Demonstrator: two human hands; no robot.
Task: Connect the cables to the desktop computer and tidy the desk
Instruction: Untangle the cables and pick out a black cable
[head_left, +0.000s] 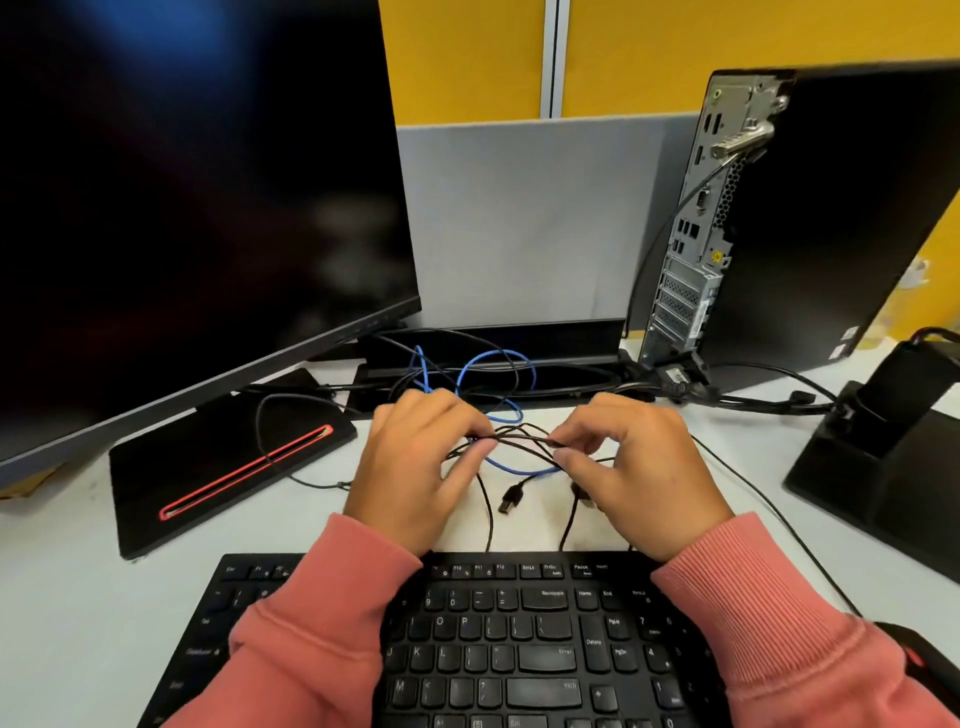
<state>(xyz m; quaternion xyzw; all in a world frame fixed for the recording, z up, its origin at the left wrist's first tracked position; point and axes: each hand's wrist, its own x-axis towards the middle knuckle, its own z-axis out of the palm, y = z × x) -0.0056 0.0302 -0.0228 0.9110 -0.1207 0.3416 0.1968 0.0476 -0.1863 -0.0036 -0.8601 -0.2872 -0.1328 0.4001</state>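
A tangle of thin black cables (519, 438) stretches between my two hands above the white desk. My left hand (415, 467) pinches one end of the bundle and my right hand (639, 467) pinches the other. A black USB plug (511, 500) dangles loose under the bundle. A blue network cable (496, 364) loops behind and beneath my hands. The desktop computer (810, 218) stands at the back right, its rear port panel (691, 244) turned toward me, with one black cable plugged in near the top.
A large dark monitor (197, 197) fills the left, its black base with a red stripe (228, 467) on the desk. A black keyboard (519, 639) lies under my forearms. A black stand (893, 447) sits at the right. More black cables (753, 400) trail behind.
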